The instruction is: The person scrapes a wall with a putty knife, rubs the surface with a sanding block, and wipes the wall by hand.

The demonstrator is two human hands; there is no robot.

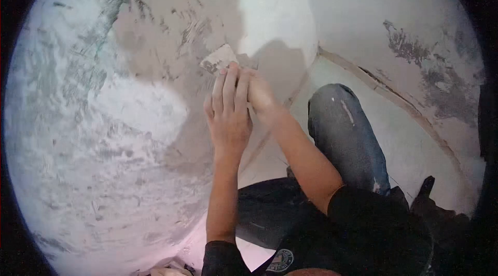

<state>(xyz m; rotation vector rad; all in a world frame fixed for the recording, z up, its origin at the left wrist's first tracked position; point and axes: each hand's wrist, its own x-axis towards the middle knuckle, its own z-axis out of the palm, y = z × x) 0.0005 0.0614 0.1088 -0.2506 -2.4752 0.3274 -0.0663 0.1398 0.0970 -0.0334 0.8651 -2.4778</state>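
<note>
Against the patchy white and grey plastered surface (150, 115) lies a small pale piece with ragged dark smears (220, 57), at the fingertips of both my hands. My left hand (230, 102) has its fingers stretched forward and laid close together over part of my right hand. My right hand (259, 89) is bent inward behind it, its fingers mostly hidden; it appears to hold the pale piece, but the grip itself is covered. Shadows of my head and arms fall on the surface around them.
A bent knee in grey, paint-marked trousers (345, 131) is right of my forearms. Beyond it runs a rough brown seam (394, 94) between surfaces, with dark patches (407, 48) at upper right. A dark shoe (426, 188) shows at lower right.
</note>
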